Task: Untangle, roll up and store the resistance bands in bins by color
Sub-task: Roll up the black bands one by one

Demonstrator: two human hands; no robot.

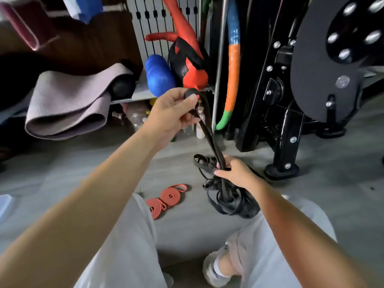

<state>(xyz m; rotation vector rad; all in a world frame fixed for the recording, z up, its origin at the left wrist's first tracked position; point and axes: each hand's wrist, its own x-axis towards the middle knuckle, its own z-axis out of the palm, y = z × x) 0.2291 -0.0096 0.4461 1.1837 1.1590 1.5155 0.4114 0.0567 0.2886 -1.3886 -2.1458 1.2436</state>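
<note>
The left hand [172,115] is pinching the small coiled end of a flat, matte black rubber resistance band [209,138], with thumb and fingers curled round the coil. The band is running taut like a ribbon down to the right hand [235,173], whose fingers are gripping its strands just above a tangled heap of black rubber bands [228,201] on the smooth grey floor [332,173]. Two flat red-orange rubber bands [166,201], wound into spirals, are lying nearby.

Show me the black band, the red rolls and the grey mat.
black band [208,136], head view, on its taut middle stretch.
red rolls [173,193], head view, on the upper coil.
grey mat [68,94], head view, on its top fold.
</note>
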